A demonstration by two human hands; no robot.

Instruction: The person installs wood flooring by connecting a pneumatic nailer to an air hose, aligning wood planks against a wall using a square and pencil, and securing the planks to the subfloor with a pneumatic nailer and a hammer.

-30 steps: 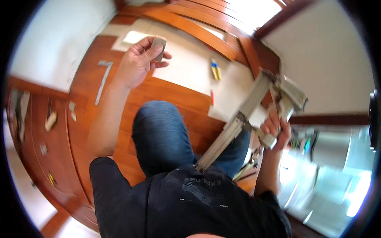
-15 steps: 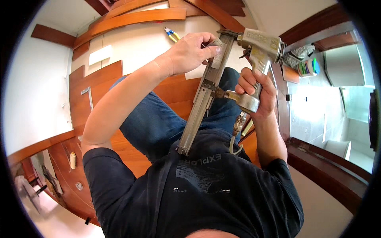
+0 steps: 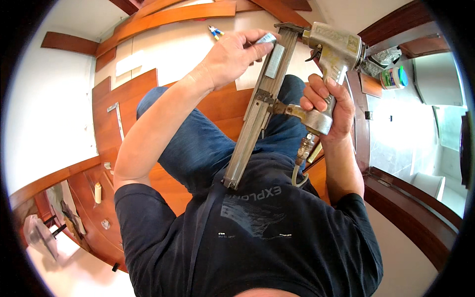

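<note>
My right hand (image 3: 329, 106) is wrapped round the grip of a worn metal pneumatic nail gun (image 3: 335, 44), held tilted across my lap. Its long magazine (image 3: 246, 143) slants from the gun's nose down to my shirt. In the magazine's upper part a short silvery strip of fasteners (image 3: 275, 62) shows. Beside that strip, my left hand (image 3: 232, 58) pinches another small silvery fastener strip (image 3: 267, 39) between thumb and fingers. An air hose (image 3: 297, 177) hangs from the coupling below the grip.
Wooden floor planks (image 3: 133, 99) lie ahead and to the left, with loose boards (image 3: 183, 17) farther off. Pliers (image 3: 215, 32), a metal square (image 3: 119, 121) and a bottle (image 3: 98, 192) lie on the floor. At right, a tub (image 3: 393, 77) stands past a wooden door sill (image 3: 410, 210).
My left hand has shifted slightly up, and the strip in its fingers is turned and shows more plainly. More of the strip in the magazine is uncovered. My right hand keeps its grip.
</note>
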